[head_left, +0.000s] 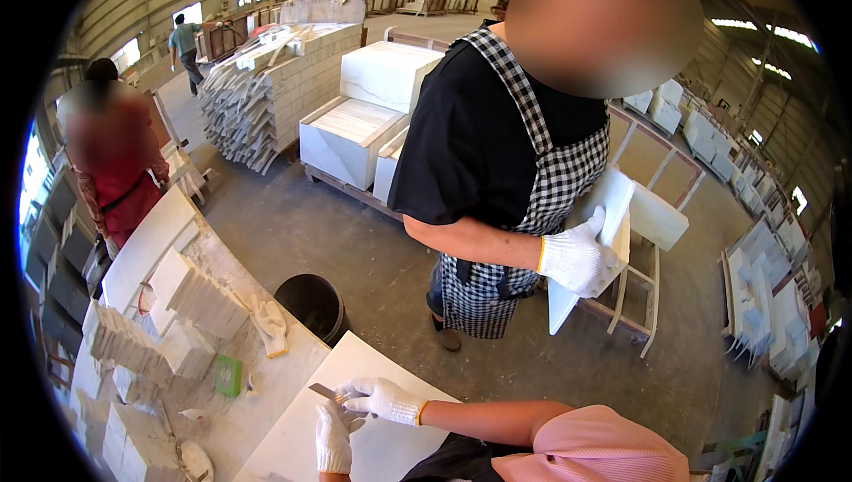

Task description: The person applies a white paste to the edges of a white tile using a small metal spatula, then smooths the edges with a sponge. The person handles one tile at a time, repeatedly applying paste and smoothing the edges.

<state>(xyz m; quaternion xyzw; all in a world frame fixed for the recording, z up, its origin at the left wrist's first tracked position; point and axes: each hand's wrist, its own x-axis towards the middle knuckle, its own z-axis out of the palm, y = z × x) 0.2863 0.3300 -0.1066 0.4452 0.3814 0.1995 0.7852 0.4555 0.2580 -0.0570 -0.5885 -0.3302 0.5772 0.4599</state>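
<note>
Both my hands wear white knitted gloves and are over a large white stone slab [377, 364] at the table's near edge. My right hand [383, 399] is closed around a small scraper [323, 391], whose flat grey blade points left. Just below it, my left hand [334, 443] has its thumb apart from the fingers, with nothing visible in it. Across from me, a person in a checked apron [484, 296] carries white stone slabs [612, 216] with a gloved hand [577, 257].
Stacked stone tiles [191, 291], a glove [268, 327] and a green box [228, 375] lie on the worktable [257, 402]. A black bucket [311, 306] stands beyond it. Further off are a cart of stone blocks [355, 140] and another person in red [120, 171].
</note>
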